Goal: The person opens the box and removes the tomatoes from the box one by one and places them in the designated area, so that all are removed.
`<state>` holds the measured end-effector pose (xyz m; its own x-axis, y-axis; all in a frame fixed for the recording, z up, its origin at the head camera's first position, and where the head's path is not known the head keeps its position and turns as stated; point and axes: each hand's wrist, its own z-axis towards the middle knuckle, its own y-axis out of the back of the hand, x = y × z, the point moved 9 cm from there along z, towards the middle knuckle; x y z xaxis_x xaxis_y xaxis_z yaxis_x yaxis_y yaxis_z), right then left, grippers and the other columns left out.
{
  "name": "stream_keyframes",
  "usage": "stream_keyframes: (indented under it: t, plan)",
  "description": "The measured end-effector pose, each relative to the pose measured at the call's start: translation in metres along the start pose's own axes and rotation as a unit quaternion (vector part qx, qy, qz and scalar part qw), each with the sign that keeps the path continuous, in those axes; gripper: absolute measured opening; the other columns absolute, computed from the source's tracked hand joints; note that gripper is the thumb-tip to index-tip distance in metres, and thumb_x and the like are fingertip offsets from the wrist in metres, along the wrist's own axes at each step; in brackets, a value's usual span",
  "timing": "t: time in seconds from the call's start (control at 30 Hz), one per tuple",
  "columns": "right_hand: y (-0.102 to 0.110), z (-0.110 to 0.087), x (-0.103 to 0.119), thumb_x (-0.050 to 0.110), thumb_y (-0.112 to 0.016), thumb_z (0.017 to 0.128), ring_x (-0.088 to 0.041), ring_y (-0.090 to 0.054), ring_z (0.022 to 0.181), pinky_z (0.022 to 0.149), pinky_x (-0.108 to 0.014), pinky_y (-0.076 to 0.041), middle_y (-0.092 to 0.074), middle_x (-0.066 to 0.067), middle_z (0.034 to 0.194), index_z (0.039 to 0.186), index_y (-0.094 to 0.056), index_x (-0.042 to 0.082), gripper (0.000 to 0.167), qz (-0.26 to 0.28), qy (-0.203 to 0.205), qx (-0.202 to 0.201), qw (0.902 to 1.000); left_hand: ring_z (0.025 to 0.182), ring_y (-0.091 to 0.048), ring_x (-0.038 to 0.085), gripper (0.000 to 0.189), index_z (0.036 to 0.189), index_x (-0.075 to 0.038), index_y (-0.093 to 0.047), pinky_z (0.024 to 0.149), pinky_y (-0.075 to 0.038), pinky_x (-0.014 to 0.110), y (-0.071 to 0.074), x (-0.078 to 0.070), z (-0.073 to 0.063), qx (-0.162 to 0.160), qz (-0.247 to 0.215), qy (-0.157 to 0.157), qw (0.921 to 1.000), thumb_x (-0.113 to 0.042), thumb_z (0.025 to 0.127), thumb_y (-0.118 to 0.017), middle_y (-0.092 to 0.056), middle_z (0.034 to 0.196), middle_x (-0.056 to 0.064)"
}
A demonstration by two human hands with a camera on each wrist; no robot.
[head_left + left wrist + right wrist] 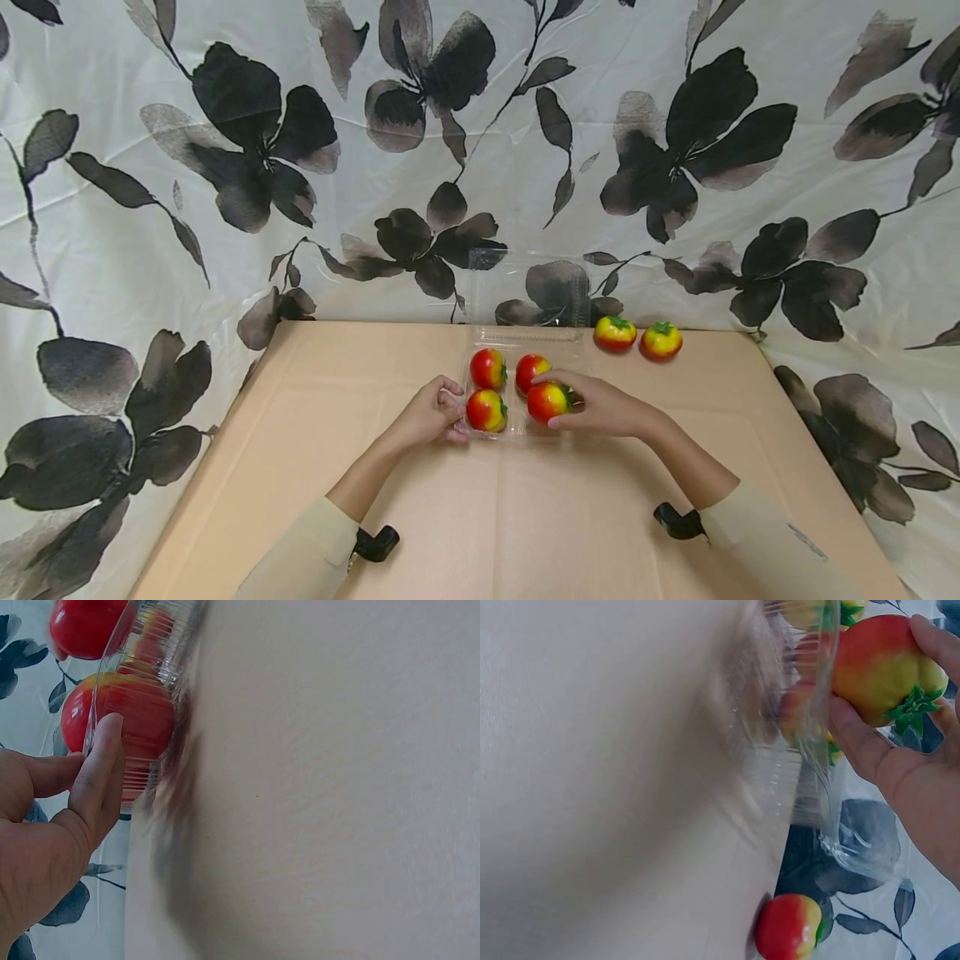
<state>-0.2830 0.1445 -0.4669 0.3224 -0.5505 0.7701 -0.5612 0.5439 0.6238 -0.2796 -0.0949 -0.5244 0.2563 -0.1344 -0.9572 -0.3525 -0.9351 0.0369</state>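
A clear plastic clamshell box [517, 335] lies on the table with its lid [525, 287] raised at the back. Inside it sit three red-and-yellow tomatoes with green leafy tops: one at back left [488, 368], one at front left [486, 410] and one at back right [531, 372]. My left hand [429, 412] pinches the box's left rim between thumb and fingers, as the left wrist view [67, 802] also shows. My right hand [603, 404] grips another tomato [885, 667] above the box's front right part, its leafy top facing the palm.
Two more tomatoes, one nearer the box [615, 333] and one farther right [661, 342], rest by the table's back edge. The tan table [495, 517] ends against a white floral cloth [525, 167]. Each wrist wears a black camera mount [377, 543].
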Motion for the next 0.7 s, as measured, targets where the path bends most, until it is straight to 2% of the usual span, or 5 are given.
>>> stream_keyframes:
  t: [0.2,0.3,0.47,0.7]
  plan:
    - [0.011,-0.008,0.000,0.033,-0.083,0.088,-0.028,-0.053,0.134,0.112,-0.053,-0.051,-0.055,0.000,0.147,0.145,-0.054,0.029,0.064,0.006,0.012,-0.027,0.9996,0.067,-0.071,0.022,0.032,0.129,0.009,-0.041,0.072,-0.067,0.052,0.000,0.001,0.000,-0.003,0.008,0.003,1.0000,0.010,0.100,-0.055,-0.057,0.092,0.017]
    - [0.015,-0.012,-0.001,0.032,-0.082,0.089,-0.031,-0.051,0.137,0.113,-0.056,-0.050,-0.053,-0.003,0.150,0.147,-0.053,0.025,0.066,0.010,0.017,-0.036,0.9992,0.068,-0.071,0.023,0.031,0.128,0.008,-0.041,0.074,-0.067,0.053,0.001,0.001,-0.001,-0.004,0.006,0.006,1.0000,0.010,0.100,-0.055,-0.057,0.092,0.016]
    - [0.022,-0.018,-0.007,0.031,-0.084,0.088,-0.031,-0.051,0.139,0.113,-0.056,-0.051,-0.053,-0.003,0.151,0.147,-0.054,0.027,0.067,0.007,0.011,-0.056,0.9984,0.069,-0.072,0.024,0.031,0.128,0.008,-0.041,0.074,-0.067,0.053,0.000,0.001,-0.002,-0.001,0.002,0.005,1.0000,0.010,0.100,-0.055,-0.055,0.091,0.014]
    - [0.037,-0.027,-0.012,0.019,-0.085,0.086,-0.034,-0.050,0.138,0.111,-0.058,-0.052,-0.054,-0.005,0.150,0.147,-0.054,0.020,0.069,0.008,0.021,-0.085,0.9961,0.068,-0.072,0.024,0.031,0.127,0.007,-0.043,0.073,-0.067,0.053,0.001,0.000,-0.002,-0.009,0.008,0.004,0.9999,0.010,0.099,-0.056,-0.055,0.089,0.012]
